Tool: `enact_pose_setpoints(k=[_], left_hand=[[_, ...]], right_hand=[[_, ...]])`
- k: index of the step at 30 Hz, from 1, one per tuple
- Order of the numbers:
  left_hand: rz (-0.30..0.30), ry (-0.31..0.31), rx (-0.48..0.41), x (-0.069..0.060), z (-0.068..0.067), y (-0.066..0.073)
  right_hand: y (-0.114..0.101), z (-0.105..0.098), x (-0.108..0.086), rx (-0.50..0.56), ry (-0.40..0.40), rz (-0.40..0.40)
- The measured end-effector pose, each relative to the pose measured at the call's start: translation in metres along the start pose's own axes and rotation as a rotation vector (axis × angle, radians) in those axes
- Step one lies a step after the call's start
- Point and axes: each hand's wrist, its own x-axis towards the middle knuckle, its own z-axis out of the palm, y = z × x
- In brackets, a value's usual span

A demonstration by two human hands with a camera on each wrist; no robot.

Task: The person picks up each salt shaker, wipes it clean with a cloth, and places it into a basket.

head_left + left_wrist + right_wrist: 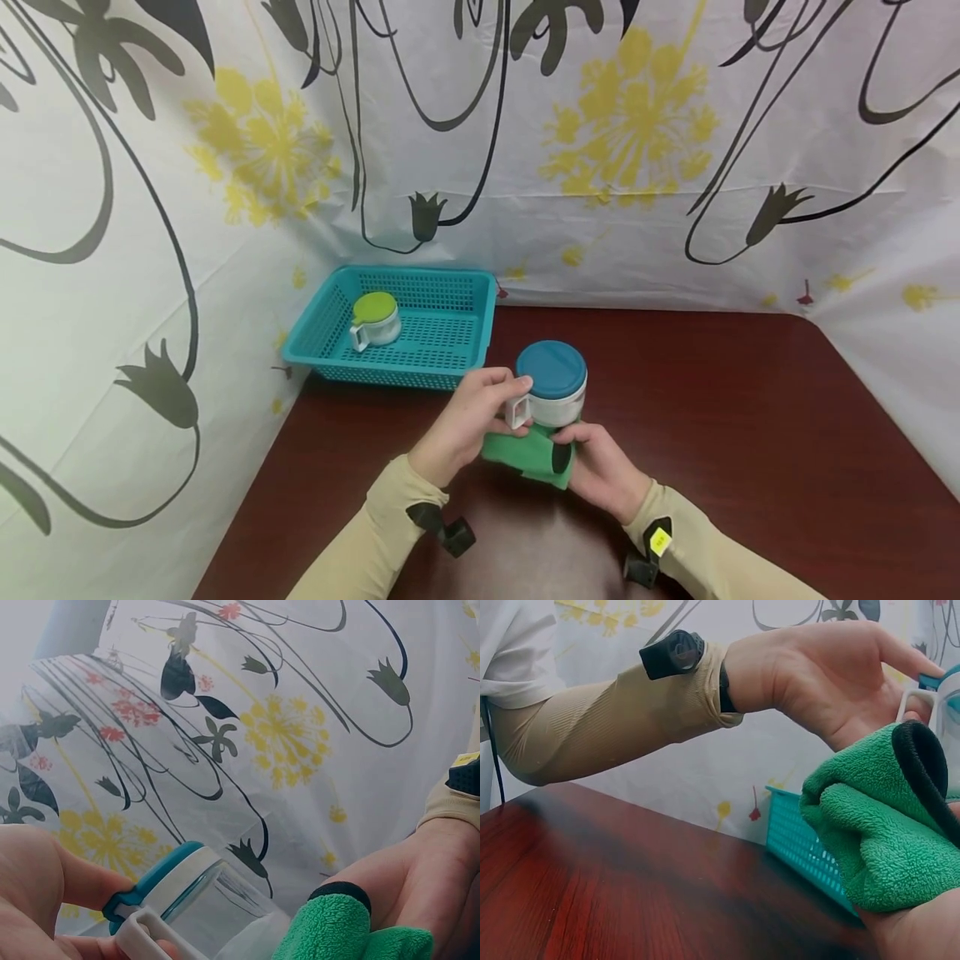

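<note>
A clear jar (558, 408) with a blue lid and a white handle is held above the table, tilted in the left wrist view. My left hand (468, 421) grips it at the handle, thumb by the edge of the lid (161, 881). In my right hand (606, 473) is a folded green cloth (528, 454) with a dark edge, held at the lower part of the jar. The right wrist view shows the cloth's fuzzy folds (885, 832) close up, hiding most of the right fingers. Whether the cloth presses on the glass I cannot tell.
A turquoise basket (405, 377) stands at the table's back left. Inside, at its left, sits a similar jar with a lime-green lid (375, 307). The dark red table (712, 433) reaches to the patterned curtain (450, 150) behind and at the sides.
</note>
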Motion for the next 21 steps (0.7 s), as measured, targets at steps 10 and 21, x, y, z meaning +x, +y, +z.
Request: enact_pose_setpoints(k=[10, 21], left_hand=[[0.000, -0.017, 0.020, 0.001, 0.003, 0.000], [0.013, -0.024, 0.058, -0.001, 0.003, 0.002]], right_hand=[[-0.008, -0.002, -0.005, 0.004, 0.049, 0.001], [-0.020, -0.007, -0.010, -0.047, 0.063, -0.064]])
